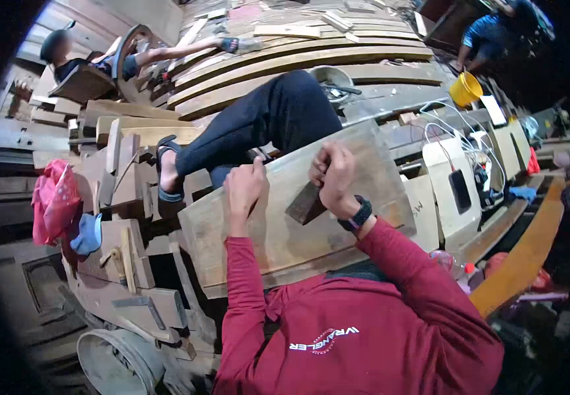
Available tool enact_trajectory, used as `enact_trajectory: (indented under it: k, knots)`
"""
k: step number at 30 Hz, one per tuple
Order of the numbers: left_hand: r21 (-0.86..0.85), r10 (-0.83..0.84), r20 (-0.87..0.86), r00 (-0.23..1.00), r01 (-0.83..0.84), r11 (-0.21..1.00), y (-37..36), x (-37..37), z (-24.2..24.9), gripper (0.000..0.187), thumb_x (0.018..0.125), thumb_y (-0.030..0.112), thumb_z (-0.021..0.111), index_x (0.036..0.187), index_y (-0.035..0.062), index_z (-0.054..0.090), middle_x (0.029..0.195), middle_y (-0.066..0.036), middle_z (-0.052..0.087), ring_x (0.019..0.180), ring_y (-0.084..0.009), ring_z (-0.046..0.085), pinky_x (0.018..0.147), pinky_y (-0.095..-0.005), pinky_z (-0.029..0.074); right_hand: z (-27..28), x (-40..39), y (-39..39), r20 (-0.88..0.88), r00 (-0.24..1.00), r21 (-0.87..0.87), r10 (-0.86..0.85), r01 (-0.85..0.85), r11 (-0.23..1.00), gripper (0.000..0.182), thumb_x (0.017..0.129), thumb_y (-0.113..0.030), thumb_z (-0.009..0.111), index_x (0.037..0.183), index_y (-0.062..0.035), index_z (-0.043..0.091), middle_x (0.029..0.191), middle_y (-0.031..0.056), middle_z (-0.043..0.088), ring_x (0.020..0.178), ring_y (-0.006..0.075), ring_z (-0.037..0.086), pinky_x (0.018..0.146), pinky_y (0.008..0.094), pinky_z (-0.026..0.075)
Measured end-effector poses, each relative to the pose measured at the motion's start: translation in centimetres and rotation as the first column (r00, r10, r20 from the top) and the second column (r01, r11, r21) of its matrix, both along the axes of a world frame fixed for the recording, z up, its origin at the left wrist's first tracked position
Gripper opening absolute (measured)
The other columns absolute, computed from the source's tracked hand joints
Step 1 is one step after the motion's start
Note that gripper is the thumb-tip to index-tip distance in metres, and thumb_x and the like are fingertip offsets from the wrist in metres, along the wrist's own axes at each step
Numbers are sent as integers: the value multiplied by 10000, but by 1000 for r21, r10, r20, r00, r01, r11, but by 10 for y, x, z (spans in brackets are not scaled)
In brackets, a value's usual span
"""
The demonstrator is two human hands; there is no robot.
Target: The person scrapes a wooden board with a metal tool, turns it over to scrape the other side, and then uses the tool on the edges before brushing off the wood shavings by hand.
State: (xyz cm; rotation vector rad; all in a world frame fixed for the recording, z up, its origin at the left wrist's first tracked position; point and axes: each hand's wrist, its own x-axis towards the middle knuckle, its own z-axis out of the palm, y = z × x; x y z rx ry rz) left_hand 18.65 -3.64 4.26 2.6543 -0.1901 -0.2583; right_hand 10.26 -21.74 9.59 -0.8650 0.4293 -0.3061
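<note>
A broad, flat wooden panel point(364, 155) lies tilted across the lap. My left hand point(244, 187) is at its far edge, with the fingers closed over that edge. Over the panel's right half is my right hand point(333, 172), its fingers curled together and a dark watch on the wrist. Just below those fingers shows a dark brown, wedge-shaped piece point(306, 205) that looks like wood. Whether the fingers hold it, or something small, I cannot make out.
Long planks point(285, 69) lie beyond the knees. At right are a phone point(459, 189), white cables and a yellow bucket point(465, 89). A metal square point(141, 308) and a grey bucket point(110, 365) are at lower left. One person sits far left; another bends at upper right.
</note>
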Motion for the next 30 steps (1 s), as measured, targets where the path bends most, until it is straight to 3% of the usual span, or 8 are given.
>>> enact_trajectory:
  k: [4,8,9,16,18,22,26,30]
  knots:
    - [8,31,-14,999,-30,1000,2,-2,4,605,1033,484,402,922,8,758,974,-300,693,971,-488,661,876,-561,505,9,16,-58,94,968,32,-231,229,973,296,1004,-235,465,733,-117,473,560,-9,431,427,102,370,399,265,290]
    - [27,1,-25,1000,0,1000,0,1,2,593,1033,488,407,932,26,765,970,-294,697,964,-484,664,876,-553,511,9,5,-11,-4,973,-57,-232,231,971,277,983,-192,482,726,-92,457,557,-9,429,429,95,390,390,264,294]
    - [27,1,-25,1000,0,1000,1,1,1,590,1034,488,409,933,29,766,970,-293,698,963,-484,664,875,-552,511,3,-1,4,76,996,-20,-54,56,998,267,981,-173,489,729,-95,452,559,-10,427,425,90,379,378,266,280]
    - [-14,19,-2,1000,-19,1000,4,-3,4,611,1035,494,408,919,-2,744,963,-308,678,970,-499,645,869,-563,491,16,13,-45,140,965,-46,-220,228,972,320,973,-236,449,671,-141,402,562,-18,353,430,95,306,401,273,248]
    - [-27,11,-9,1000,-11,1000,1,-3,9,606,1034,491,416,920,-6,743,962,-307,679,971,-501,643,868,-563,492,8,2,-17,-77,981,-95,-180,173,980,324,979,-239,455,673,-139,417,561,-13,348,428,92,299,401,272,242]
    - [-8,-7,34,999,7,1000,2,-5,12,596,1038,473,420,890,4,756,914,-298,687,922,-488,662,843,-566,502,6,-7,7,-21,995,17,96,-96,995,302,1004,-224,510,730,-115,445,589,-23,413,435,81,346,395,266,270]
    - [-47,24,67,997,-21,999,1,-12,26,575,1032,445,434,849,1,750,855,-291,679,851,-485,670,795,-563,514,28,5,-34,24,980,-5,-196,196,981,297,992,-229,482,722,-119,424,576,-5,404,435,92,338,397,263,284]
    - [-21,-25,69,997,26,999,-9,-8,15,579,1028,445,436,853,-6,755,863,-288,688,859,-483,674,816,-563,519,-4,-19,8,-22,999,-127,28,-31,991,330,998,-280,479,712,-130,412,583,-9,385,413,100,303,380,284,251]
